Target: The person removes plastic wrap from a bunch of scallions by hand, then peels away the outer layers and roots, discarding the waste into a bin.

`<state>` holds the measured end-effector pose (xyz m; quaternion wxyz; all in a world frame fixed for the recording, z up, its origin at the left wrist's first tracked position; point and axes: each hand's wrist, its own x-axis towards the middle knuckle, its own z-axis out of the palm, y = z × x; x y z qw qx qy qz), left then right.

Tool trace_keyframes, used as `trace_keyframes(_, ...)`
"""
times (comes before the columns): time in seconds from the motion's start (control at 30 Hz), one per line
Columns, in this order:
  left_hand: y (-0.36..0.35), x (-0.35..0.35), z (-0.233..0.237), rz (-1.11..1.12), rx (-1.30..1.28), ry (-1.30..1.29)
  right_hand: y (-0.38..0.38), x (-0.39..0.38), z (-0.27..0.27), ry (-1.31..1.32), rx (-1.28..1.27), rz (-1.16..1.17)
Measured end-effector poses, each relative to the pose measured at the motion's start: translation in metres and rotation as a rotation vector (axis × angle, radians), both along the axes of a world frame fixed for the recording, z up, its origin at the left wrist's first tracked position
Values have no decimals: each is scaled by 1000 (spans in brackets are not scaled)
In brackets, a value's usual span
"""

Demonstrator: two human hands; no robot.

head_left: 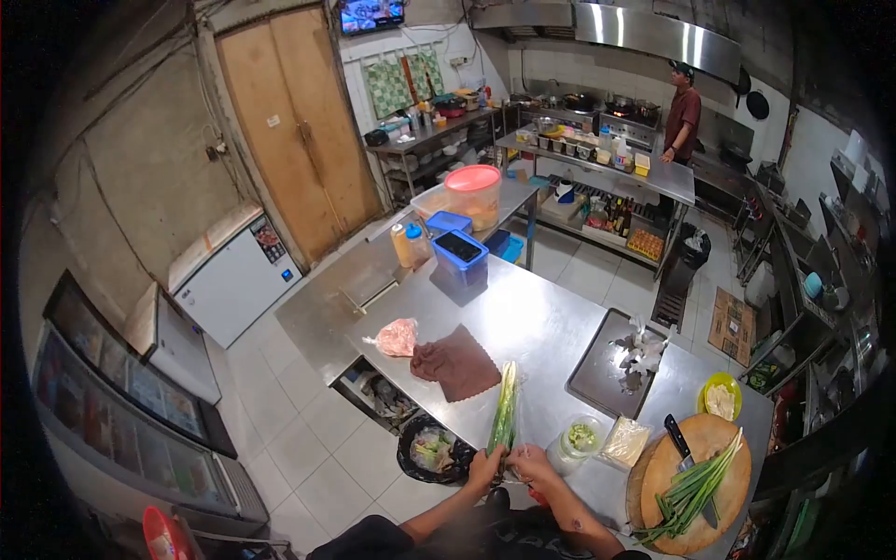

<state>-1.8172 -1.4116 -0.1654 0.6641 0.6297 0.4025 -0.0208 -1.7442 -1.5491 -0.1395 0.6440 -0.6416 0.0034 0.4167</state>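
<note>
A long bundle of spring onions (505, 411), partly in what looks like clear plastic, lies on the steel table with its near end at my hands. My left hand (484, 469) is closed around that near end. Beside it, my right hand (534, 465) is closed in a pinch; what its fingers hold is too small to make out. To the right stands a clear tub (566, 452) with chopped green pieces in it. Loose spring onions (695, 495) lie across a round wooden chopping board (653, 467), partly covering a black-handled knife (676, 431).
Around the table are a brown cloth (457, 366), a bag of pinkish food (396, 337), a metal tray (592, 369), a wrapped yellowish block (626, 441) and a green bowl (735, 408). A lined bin (407, 457) stands below left. Another person (684, 117) is near the stoves.
</note>
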Motion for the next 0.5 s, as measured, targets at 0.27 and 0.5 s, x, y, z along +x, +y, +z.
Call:
trace_keyframes(0.27,-4,-7,37,-214,270,-4,3,-1,11,-553,-262,-89)
trace_keyframes(0.5,15,-5,35,-162,-446,-154,7,-6,60,58,114,-208)
